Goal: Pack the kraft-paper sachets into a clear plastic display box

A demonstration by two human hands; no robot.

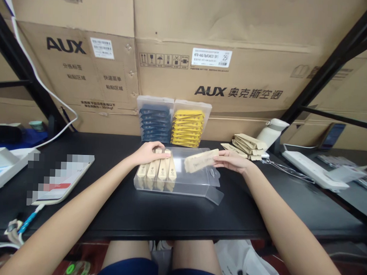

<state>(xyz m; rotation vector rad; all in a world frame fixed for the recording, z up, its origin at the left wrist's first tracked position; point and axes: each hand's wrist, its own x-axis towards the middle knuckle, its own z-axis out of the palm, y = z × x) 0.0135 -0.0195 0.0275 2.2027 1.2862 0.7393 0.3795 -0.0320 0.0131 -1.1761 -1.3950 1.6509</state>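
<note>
A clear plastic box (196,184) lies on the black table, its flap open toward the right. Several beige sachets (157,172) stand side by side in its left part. My left hand (148,151) rests on the tops of those sachets with its fingers curled over them. My right hand (232,160) pinches one beige sachet (200,159) by its right end and holds it level above the box's right half. A loose pile of the same beige sachets (246,145) lies just behind my right hand.
Two filled clear boxes, one of blue sachets (154,121) and one of yellow sachets (188,125), lean against the cardboard cartons at the back. A white bottle (272,131) and a power strip (311,169) sit to the right, a tablet (61,180) to the left.
</note>
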